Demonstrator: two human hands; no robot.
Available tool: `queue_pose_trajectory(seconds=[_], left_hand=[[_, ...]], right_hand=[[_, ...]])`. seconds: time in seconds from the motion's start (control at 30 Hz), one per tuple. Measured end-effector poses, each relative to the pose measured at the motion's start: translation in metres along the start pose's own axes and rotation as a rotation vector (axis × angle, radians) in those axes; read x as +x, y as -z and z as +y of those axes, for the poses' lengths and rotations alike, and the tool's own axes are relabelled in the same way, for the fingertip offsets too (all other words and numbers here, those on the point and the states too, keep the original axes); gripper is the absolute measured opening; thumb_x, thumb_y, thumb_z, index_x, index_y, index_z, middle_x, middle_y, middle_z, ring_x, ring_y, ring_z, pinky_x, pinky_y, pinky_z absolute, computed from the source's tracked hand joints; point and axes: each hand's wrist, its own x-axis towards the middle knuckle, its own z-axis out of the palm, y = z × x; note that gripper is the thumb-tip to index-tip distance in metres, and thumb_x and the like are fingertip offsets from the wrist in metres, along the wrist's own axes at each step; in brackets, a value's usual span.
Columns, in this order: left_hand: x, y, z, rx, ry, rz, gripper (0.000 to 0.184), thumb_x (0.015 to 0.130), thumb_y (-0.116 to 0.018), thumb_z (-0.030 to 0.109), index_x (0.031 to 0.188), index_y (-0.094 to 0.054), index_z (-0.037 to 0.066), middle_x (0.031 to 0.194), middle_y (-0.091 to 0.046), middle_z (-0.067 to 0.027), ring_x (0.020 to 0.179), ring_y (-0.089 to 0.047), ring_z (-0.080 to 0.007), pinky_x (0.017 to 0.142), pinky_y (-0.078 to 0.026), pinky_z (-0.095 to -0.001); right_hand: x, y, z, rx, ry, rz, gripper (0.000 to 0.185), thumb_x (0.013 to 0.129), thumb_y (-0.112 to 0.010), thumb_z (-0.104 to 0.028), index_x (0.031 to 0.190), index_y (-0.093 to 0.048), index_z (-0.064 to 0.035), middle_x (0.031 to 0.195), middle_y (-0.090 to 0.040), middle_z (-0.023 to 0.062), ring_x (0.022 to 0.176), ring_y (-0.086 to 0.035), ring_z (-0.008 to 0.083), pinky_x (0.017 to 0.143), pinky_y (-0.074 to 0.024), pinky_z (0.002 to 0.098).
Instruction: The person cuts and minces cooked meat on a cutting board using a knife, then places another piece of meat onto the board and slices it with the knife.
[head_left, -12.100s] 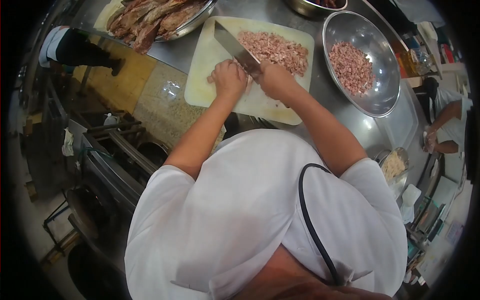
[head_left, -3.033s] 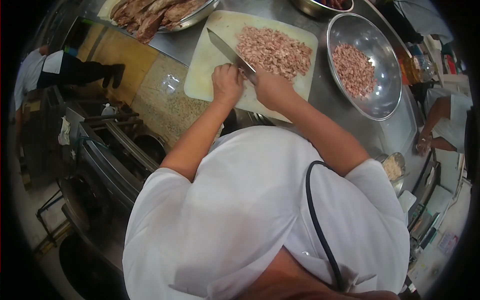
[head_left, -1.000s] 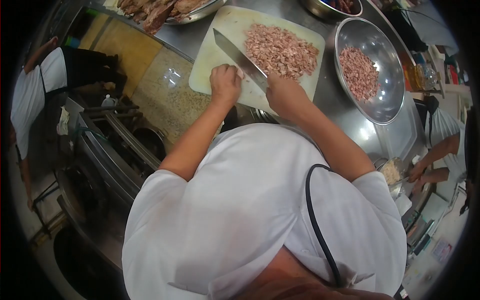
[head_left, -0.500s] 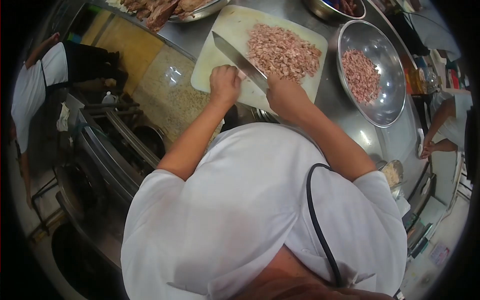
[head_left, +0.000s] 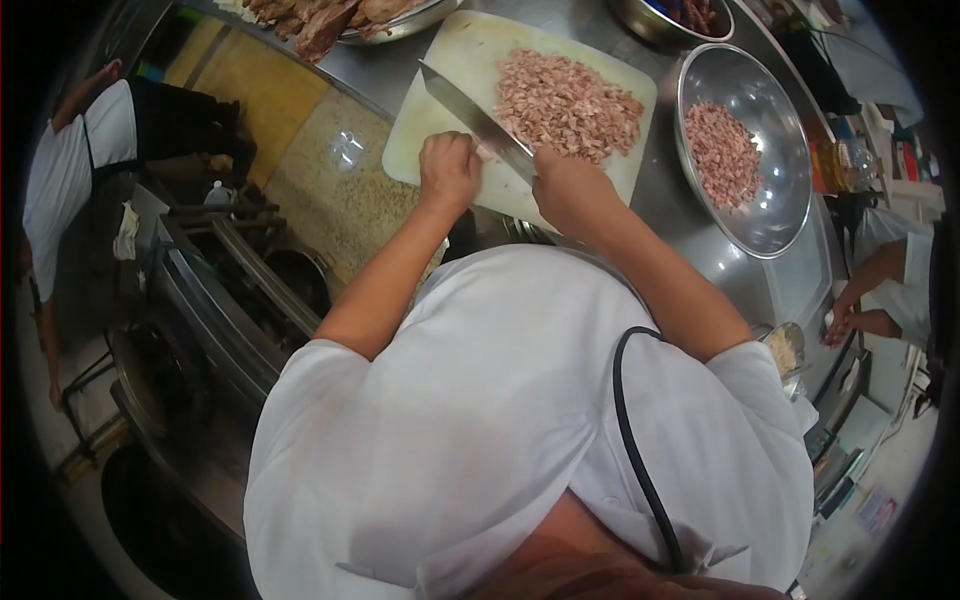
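My right hand [head_left: 572,190] is wrapped round the handle of a large kitchen knife [head_left: 472,115]. The blade slants across the cutting board [head_left: 415,140], its tip pointing to the far left. Close beside the blade, my left hand [head_left: 449,172] is closed with its fingers curled at the board's near edge. A small pinkish bit of meat [head_left: 486,153] shows between these fingers and the blade; the rest of it is hidden by the hand. Beyond the knife lies a spread heap of chopped meat [head_left: 570,105] on the board.
Right of the board stands a big steel bowl [head_left: 790,170] with more chopped meat [head_left: 722,155]. Large meat pieces [head_left: 320,22] fill a bowl at the far left. Another metal bowl [head_left: 650,25] sits at the back. Co-workers stand at left [head_left: 105,130] and right [head_left: 885,290].
The knife's tip has shifted slightly to the left and away from me. My left hand has barely moved. The co-worker at the right has moved their arms a little.
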Motion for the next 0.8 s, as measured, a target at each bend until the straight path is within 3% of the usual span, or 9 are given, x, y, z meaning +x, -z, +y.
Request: queue_pose_trajectory(seconds=[0.1, 0.23, 0.3, 0.5, 0.8], left_hand=[[0.001, -0.003, -0.002, 0.03, -0.029, 0.027, 0.015, 0.074, -0.068, 0.004, 0.089, -0.064, 0.005, 0.093, -0.063, -0.0134, 0.091, -0.057, -0.0373, 0.081, -0.047, -0.0479], [-0.002, -0.001, 0.003, 0.032, -0.017, 0.017, 0.016, 0.075, -0.069, 0.004, 0.09, -0.064, 0.005, 0.093, -0.063, -0.0133, 0.092, -0.058, -0.0371, 0.081, -0.047, -0.0474], [-0.002, 0.0, 0.003, 0.012, 0.062, 0.061, 0.015, 0.077, -0.069, 0.004, 0.091, -0.064, 0.005, 0.093, -0.062, -0.0134, 0.092, -0.058, -0.0372, 0.081, -0.047, -0.0474], [-0.004, 0.002, -0.002, 0.024, -0.012, 0.016, 0.016, 0.077, -0.07, 0.003, 0.091, -0.064, 0.004, 0.09, -0.062, -0.0144, 0.09, -0.057, -0.0375, 0.081, -0.047, -0.0475], [-0.007, 0.003, -0.007, -0.002, -0.046, 0.028, 0.015, 0.079, -0.069, 0.0, 0.093, -0.065, 0.003, 0.09, -0.063, -0.0151, 0.09, -0.058, -0.0381, 0.082, -0.048, -0.0469]], right_hand=[[0.008, -0.011, -0.004, -0.023, 0.027, -0.043, 0.02, 0.089, -0.05, -0.006, 0.104, -0.061, 0.0037, 0.096, -0.07, 0.0296, 0.093, -0.07, 0.0453, 0.085, -0.0527, 0.054], [0.034, -0.023, -0.006, 0.053, 0.071, 0.008, 0.02, 0.089, -0.051, -0.005, 0.104, -0.061, 0.003, 0.095, -0.07, 0.0298, 0.093, -0.07, 0.0452, 0.084, -0.0527, 0.0538], [0.043, -0.027, -0.001, 0.044, 0.048, 0.038, 0.018, 0.092, -0.054, -0.011, 0.1, -0.059, 0.0037, 0.089, -0.069, 0.0305, 0.088, -0.068, 0.0479, 0.08, -0.0513, 0.0552], [-0.003, -0.003, -0.002, 0.011, 0.015, -0.006, 0.019, 0.093, -0.053, -0.012, 0.102, -0.058, 0.0041, 0.088, -0.068, 0.0305, 0.087, -0.068, 0.0482, 0.08, -0.0516, 0.0555], [0.037, -0.028, -0.005, 0.048, 0.061, 0.033, 0.019, 0.093, -0.052, -0.011, 0.103, -0.059, 0.0038, 0.09, -0.069, 0.0297, 0.09, -0.068, 0.0478, 0.083, -0.0522, 0.0549]])
